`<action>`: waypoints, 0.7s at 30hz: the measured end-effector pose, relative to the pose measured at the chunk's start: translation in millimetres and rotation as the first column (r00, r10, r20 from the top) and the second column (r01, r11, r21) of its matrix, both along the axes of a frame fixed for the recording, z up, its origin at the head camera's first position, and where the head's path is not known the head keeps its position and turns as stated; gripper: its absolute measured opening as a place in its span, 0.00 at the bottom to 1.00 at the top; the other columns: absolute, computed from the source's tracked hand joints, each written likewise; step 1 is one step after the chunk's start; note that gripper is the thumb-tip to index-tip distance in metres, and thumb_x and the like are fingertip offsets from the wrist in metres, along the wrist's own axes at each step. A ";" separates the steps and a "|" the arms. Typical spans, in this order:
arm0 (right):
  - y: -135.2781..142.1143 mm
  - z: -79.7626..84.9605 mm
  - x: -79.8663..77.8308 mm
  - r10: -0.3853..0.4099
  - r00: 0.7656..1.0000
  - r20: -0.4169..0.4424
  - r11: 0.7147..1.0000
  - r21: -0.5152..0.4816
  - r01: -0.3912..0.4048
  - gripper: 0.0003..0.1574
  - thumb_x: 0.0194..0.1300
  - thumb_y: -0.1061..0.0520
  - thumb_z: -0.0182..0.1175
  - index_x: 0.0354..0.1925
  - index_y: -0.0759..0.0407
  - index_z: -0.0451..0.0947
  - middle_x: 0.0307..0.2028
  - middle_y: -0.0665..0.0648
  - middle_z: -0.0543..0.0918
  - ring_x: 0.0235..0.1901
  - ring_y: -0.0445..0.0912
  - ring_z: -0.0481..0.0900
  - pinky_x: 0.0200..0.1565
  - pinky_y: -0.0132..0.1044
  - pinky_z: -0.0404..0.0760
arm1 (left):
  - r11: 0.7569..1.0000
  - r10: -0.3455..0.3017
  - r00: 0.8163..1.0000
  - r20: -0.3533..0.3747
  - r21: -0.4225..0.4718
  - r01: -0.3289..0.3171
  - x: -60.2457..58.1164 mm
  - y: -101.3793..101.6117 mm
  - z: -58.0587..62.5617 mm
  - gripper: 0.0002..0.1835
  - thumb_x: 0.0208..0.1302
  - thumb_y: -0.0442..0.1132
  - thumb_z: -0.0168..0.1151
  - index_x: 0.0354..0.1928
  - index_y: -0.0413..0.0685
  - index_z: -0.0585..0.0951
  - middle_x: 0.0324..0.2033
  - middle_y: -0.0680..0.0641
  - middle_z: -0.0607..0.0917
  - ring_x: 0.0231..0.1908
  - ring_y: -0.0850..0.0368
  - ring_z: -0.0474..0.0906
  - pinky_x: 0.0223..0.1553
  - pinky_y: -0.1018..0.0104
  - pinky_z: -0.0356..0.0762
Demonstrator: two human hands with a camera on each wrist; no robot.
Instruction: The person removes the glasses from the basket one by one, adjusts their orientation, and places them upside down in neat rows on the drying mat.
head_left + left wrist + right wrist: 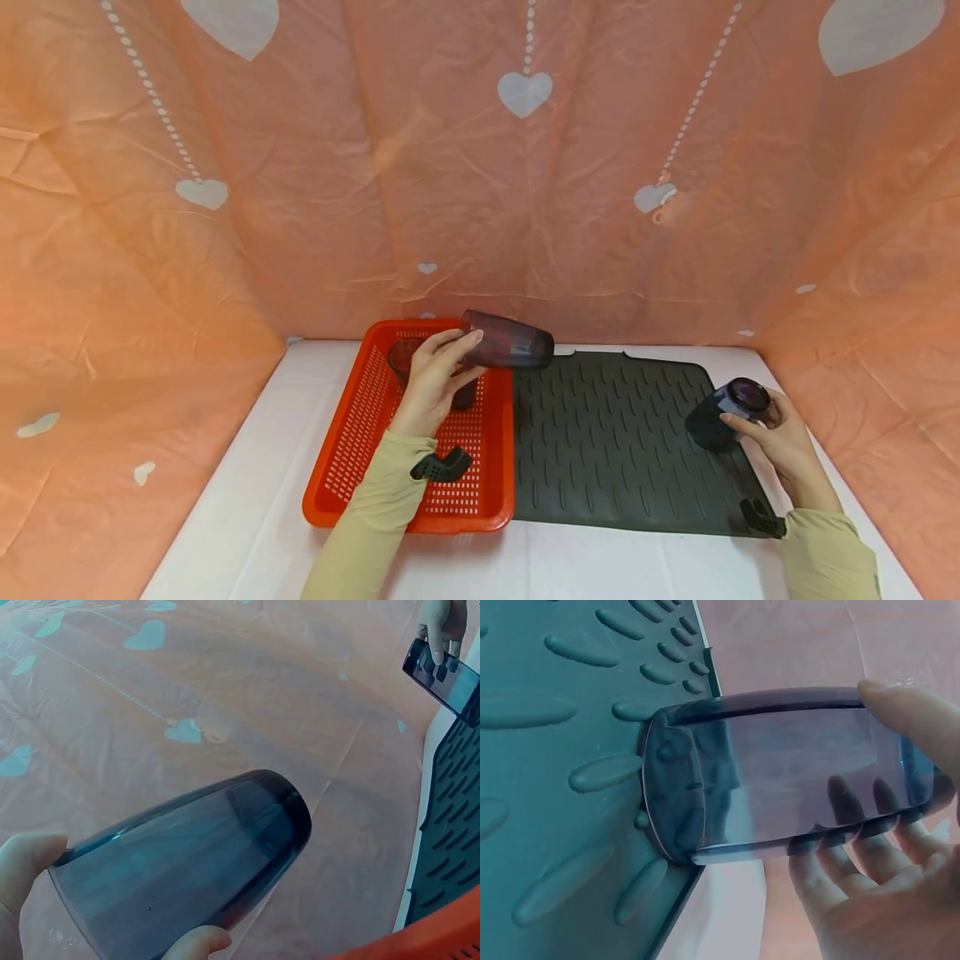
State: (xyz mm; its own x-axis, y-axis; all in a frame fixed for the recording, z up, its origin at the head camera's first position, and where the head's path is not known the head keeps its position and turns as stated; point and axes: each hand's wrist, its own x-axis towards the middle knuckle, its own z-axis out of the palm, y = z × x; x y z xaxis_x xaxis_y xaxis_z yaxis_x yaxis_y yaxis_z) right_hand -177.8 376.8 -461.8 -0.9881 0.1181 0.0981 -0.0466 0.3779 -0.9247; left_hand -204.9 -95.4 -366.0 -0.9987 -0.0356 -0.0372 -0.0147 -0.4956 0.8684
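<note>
My left hand (435, 375) holds a dark tinted tumbler (513, 340) by its rim end, above the back of an orange-red basket (315, 500). That tumbler (187, 862) lies almost sideways in the air, its thick base pointing right. At the right edge of the dark ribbed mat (615, 450), my right hand (783, 442) grips a second tinted tumbler (720, 417), base up and rim end down at the mat. Thumb and fingers lie on opposite sides of this tumbler (802, 765) near its base. Partly behind my left hand, another tumbler (402, 354) sits in the basket.
Basket and mat stand side by side on a white tabletop (577, 558). An orange curtain (450, 208) with white hearts hangs behind and at both sides. A dark object (464, 395) shows in the basket beneath my left hand, mostly hidden.
</note>
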 end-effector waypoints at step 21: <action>-1.1 4.3 -2.7 0.048 0.997 -0.059 0.992 -0.115 -0.055 0.33 0.61 0.66 0.64 0.58 0.44 0.62 0.41 0.33 0.74 0.41 0.27 0.71 0.37 0.18 0.72 | 1.000 0.000 0.998 0.058 0.017 -0.001 -19.4 27.6 -5.0 0.32 0.54 0.39 0.73 0.57 0.34 0.69 0.39 0.44 0.76 0.25 0.56 0.70 0.44 0.52 0.80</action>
